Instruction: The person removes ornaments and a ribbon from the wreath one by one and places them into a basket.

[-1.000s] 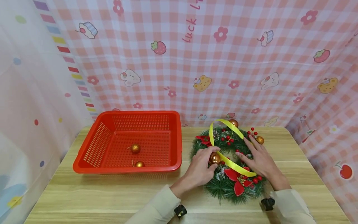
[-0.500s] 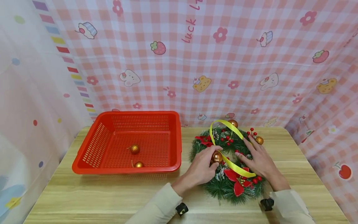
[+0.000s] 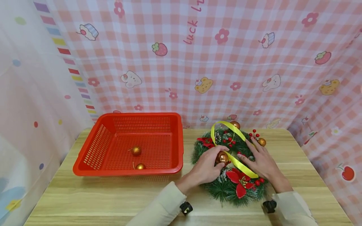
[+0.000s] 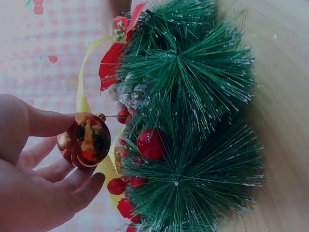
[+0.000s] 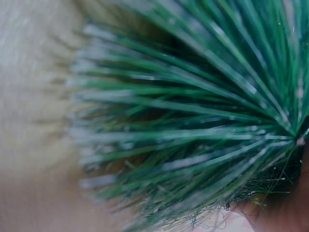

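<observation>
My left hand [image 3: 205, 167] pinches a shiny copper-gold bauble [image 3: 222, 157] between thumb and fingers, over the left side of a green Christmas wreath [image 3: 222, 190]. In the left wrist view, the bauble [image 4: 89, 140] sits just off the wreath's red berries, and a thin stem or string runs from its cap towards them. My right hand [image 3: 263, 163] rests on the wreath's right side, fingers spread and extended. A yellow ribbon [image 3: 242, 168] loops across the wreath between the hands. Pine needles [image 5: 193, 106] fill most of the right wrist view.
A red plastic basket [image 3: 128, 172] stands left on the wooden table [image 3: 113, 201], with a glittery gold bauble [image 3: 136, 150] and a smoother one [image 3: 140, 166] inside. Other baubles, red berries and red poinsettias [image 3: 240, 183] decorate the wreath. A checked curtain [image 3: 181, 69] hangs close behind.
My left hand has shifted slightly right with the bauble, towards the wreath's centre. My right hand has stayed almost in place.
</observation>
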Available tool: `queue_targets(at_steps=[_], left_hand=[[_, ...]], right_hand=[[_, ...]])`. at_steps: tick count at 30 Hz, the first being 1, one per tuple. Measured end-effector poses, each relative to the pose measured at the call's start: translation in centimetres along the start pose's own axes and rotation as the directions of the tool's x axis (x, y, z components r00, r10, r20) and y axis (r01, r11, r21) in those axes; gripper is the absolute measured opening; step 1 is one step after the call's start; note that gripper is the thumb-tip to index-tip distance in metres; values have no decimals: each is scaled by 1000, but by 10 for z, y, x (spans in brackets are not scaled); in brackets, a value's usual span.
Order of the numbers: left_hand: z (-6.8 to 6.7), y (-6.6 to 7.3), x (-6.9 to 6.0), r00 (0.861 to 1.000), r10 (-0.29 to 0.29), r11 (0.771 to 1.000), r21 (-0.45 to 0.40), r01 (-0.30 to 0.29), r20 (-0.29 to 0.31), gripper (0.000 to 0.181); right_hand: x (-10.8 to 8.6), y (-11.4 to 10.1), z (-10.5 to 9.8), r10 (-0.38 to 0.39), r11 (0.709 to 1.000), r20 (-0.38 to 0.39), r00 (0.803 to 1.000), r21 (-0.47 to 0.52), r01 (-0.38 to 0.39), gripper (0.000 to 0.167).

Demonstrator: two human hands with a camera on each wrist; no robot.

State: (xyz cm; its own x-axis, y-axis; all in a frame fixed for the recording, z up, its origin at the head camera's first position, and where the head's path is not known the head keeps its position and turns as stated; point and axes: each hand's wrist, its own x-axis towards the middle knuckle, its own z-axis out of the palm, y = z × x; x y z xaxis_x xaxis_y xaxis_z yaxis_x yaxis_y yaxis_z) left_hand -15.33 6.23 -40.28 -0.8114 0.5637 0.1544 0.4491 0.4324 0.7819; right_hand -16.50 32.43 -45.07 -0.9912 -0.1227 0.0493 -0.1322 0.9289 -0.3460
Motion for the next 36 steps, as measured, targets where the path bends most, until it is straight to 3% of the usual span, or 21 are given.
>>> queue_targets(at_steps=[13, 24, 32, 36], left_hand=[[4, -3, 10, 999, -5, 1000, 2, 5, 33, 47], [9, -10, 19, 999, -36, 999, -18, 37, 21, 47], [8, -11, 24, 998, 23, 1000, 13, -24, 53, 50], [8, -11, 27, 997, 20, 1000, 9, -20, 70, 52]], right_hand=[[-1, 1, 2, -1, 1000, -7, 1000, -9, 1, 82], [-2, 0, 1, -7, 1000, -8, 1000, -10, 7, 82], [0, 0, 1, -1, 1000, -10, 1000, -18, 0, 82], [0, 1, 1, 3, 1000, -9, 1000, -17, -3, 82]])
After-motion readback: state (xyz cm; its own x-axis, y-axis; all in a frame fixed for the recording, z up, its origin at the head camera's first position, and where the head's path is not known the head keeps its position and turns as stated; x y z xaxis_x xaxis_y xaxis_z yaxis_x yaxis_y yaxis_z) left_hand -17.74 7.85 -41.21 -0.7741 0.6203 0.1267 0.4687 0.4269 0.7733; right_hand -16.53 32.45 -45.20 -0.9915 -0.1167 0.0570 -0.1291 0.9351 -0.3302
